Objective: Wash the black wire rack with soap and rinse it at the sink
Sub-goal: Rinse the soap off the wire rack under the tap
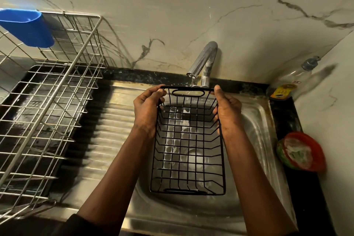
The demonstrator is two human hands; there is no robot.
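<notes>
1. While a thin stream of water (191, 82) falls from the spout, a pale marble wall (172, 5) with dark veins fills the upper half of the frame and turns a corner at the right.
2. Below it, a stainless steel sink (254, 120) spans the middle and lower frame, with its ribbed drainboard (115, 130) to the left of the basin.
3. A silver dish rack (57, 86) takes up the left side and stands over a black tray (34, 74).
4. The black wire rack (188, 140) is held over the basin at centre frame. Its long sides run from the tap towards the lower edge, and its far end, with an oval handle loop, is right under the stream. A whitish film fills some of the cells on its left part.
5. Both forearms reach up from the bottom edge. The left hand (147, 109) grips the rack's far left corner, with the fingers curled round the top wire. The right hand (228, 111) grips the far right corner, with the thumb on the rim and the fingers wrapped round the side wires.
6. A curved chrome tap (203, 59) rises from the back edge of the sink, just above the rack.
7. A blue plastic holder (26, 27) hangs on the silver dish rack at upper left.
8. A red dish (302, 151) with white foam and something green in it sits on the black worktop (283, 113) at the right.
9. A clear bottle (293, 76) with a yellow label stands in the right corner.
</notes>
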